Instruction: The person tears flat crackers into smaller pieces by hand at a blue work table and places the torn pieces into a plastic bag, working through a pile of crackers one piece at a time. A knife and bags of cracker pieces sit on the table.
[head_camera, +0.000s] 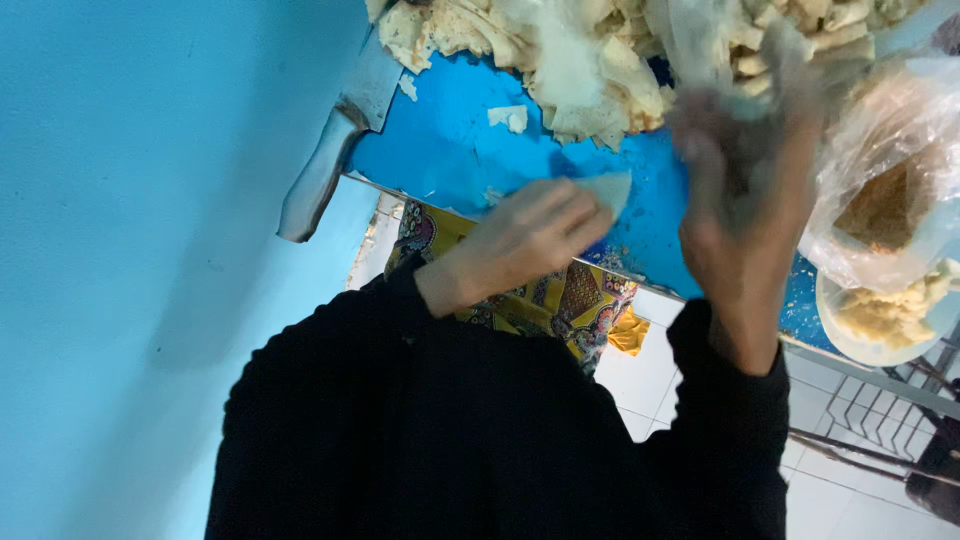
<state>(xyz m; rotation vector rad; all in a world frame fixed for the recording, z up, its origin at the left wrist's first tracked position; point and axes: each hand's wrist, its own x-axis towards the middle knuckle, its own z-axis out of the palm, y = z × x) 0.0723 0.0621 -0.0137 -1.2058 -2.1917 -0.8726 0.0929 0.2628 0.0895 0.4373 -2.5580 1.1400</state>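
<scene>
**Hands over the blue worktop, one pinching a pastry triangle**

From my seat I see the left hand (525, 240) near the middle of the view, knuckles up, its fingers (580, 215) pressed together and pinching a pale folded pastry triangle (608, 190). The triangle lies against the blue worktop (450, 150), just beside the fingertips at about 1 o'clock from the hand.

The right hand (745, 190) is raised at 3 o'clock from the left one, blurred. Its fingers reach up into a clear plastic sheet or bag (700, 40); they look loosely curled on it, but through the blur I cannot tell how firm the grip is.

At 12 o'clock a heap of pale pastry strips and scraps (600, 60) spreads along the far edge of the worktop, touching the plastic. A small torn scrap (510, 117) lies alone on the blue surface between the heap and the left hand.

At 3 o'clock, beyond the right hand, a clear bag with a brown crumbly filling (885, 205) sits above a round bowl of pale yellow mash (890, 320), the two touching.

Both arms wear black sleeves (400, 420). A patterned yellow cloth (570, 300) shows beneath the worktop edge, and a blue wall (130, 250) fills the 9 o'clock side.
</scene>
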